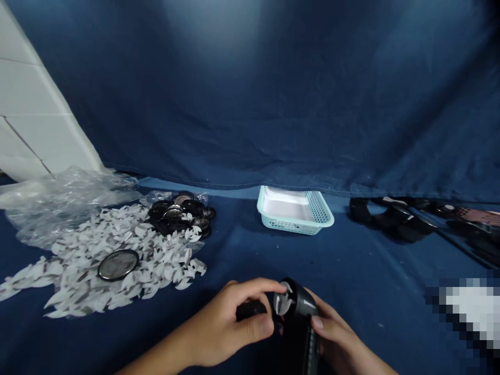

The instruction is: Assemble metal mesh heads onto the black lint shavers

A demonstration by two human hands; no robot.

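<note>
My right hand (pixel 336 333) is wrapped around a black device (pixel 299 323) with small pale lettering near its rounded top. A shiny silvery round piece (pixel 282 302) shows at the device's left side. The index fingertip of my left hand (pixel 234 323) reaches the top of that piece. Curled below it, my other left fingers and thumb are closed on a black rounded part (pixel 250 310), mostly hidden by the hand. Whether this part touches the device I cannot tell. The device's lower end runs out of the picture.
White leaf-shaped scraps (pixel 156 265) form a wide pile at left, with a dark-rimmed round disc (pixel 117 264) on top. Behind lie several black round parts (pixel 175 211) and clear plastic (pixel 74 200). A light blue basket (pixel 299 226) stands mid-back; black items (pixel 402 224) lie right.
</note>
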